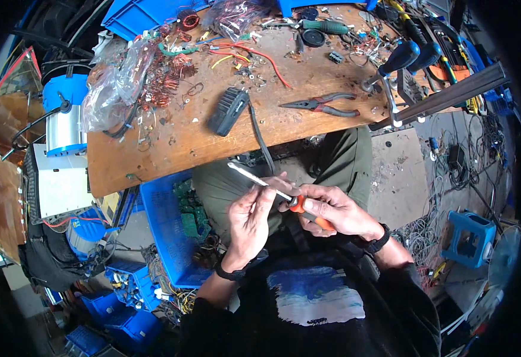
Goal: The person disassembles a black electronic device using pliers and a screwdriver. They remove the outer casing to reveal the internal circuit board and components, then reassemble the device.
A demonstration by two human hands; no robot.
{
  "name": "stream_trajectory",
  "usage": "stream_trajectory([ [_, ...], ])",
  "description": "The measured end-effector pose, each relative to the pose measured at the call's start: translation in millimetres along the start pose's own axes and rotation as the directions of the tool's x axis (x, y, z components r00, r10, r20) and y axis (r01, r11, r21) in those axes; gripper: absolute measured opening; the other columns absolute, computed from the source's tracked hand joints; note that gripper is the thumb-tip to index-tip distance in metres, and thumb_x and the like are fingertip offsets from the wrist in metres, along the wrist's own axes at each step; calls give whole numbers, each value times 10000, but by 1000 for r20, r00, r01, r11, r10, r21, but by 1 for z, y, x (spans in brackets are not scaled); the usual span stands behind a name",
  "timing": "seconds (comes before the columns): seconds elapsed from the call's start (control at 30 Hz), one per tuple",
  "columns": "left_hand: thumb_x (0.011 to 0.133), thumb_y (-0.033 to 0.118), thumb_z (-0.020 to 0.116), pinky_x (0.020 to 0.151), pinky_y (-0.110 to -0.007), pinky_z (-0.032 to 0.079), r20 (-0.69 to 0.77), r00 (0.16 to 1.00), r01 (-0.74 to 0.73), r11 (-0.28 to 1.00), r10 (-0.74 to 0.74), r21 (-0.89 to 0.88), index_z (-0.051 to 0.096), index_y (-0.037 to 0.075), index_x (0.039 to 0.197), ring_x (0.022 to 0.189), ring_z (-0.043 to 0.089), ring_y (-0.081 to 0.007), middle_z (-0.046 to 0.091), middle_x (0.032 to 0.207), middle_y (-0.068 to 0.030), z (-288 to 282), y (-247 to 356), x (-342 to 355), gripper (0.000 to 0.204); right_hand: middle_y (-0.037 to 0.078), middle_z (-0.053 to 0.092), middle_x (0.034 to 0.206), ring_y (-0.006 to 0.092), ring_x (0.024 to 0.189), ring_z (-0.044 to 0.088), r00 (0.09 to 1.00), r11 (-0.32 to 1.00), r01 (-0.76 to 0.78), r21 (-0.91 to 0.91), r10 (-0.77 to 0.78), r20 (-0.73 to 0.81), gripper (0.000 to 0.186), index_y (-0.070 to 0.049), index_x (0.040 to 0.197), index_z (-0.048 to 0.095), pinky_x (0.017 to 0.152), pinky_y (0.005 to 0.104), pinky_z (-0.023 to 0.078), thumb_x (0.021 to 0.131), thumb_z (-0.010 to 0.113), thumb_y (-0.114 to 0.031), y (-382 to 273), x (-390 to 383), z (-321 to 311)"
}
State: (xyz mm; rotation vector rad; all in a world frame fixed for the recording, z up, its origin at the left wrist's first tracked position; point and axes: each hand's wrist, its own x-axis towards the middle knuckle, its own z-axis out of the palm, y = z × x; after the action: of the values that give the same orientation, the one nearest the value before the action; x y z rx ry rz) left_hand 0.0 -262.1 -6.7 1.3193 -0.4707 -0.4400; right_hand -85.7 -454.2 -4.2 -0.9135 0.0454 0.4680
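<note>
A screwdriver [297, 204] with an orange and dark handle is held over my lap, its bright shaft slanting up to the left. My right hand [341, 213] wraps round the handle. Thumb and fingers of my left hand [250, 221] close on the shaft, and the tip sticks out beyond them. Just past the hands, on the table near its front edge, lies a black ribbed block [229, 111] with a flat dark strap or cord [260, 140] hanging off the edge. Long-nose pliers [315, 105] with dark red and grey handles rest to its right.
The wooden table [171, 156] carries copper coils [164, 86], a plastic bag [114, 89], wire scraps and a green-handled screwdriver [325, 26]. A clamp with blue handles [404, 58] grips its right side. Under the left edge stands a blue crate [174, 250] with green circuit boards [190, 217].
</note>
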Motion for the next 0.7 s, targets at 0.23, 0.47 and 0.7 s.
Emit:
stream_trajectory([
  [0.23,1112,158,503,1148,-504,457,-221,965,146,989,-144,-10,690,-37,1004,957,696,-204,729,947,-108,12,-1,1,291,-24,500,697,46,514,430,997,983,-68,172,61,45,395,-125,1370,540,463,214,375,1113,493,-421,11,7,-5],
  [0.47,1056,75,613,921,-298,521,-98,995,13,984,5,179,714,-60,1106,1035,663,-161,714,1110,-98,-2,-2,5,176,-65,484,762,32,608,414,979,973,76,-216,-114,-170,390,-100,1410,559,524,232,329,1086,597,-314,8,14,12],
  [0.7,1064,79,593,1002,-343,496,-101,995,30,993,-18,114,715,-47,1057,1133,631,-189,677,1184,-112,-1,-7,5,175,-80,449,643,33,545,401,947,931,12,-366,-128,-293,299,-88,1268,603,493,243,322,1087,592,-325,20,19,10],
])
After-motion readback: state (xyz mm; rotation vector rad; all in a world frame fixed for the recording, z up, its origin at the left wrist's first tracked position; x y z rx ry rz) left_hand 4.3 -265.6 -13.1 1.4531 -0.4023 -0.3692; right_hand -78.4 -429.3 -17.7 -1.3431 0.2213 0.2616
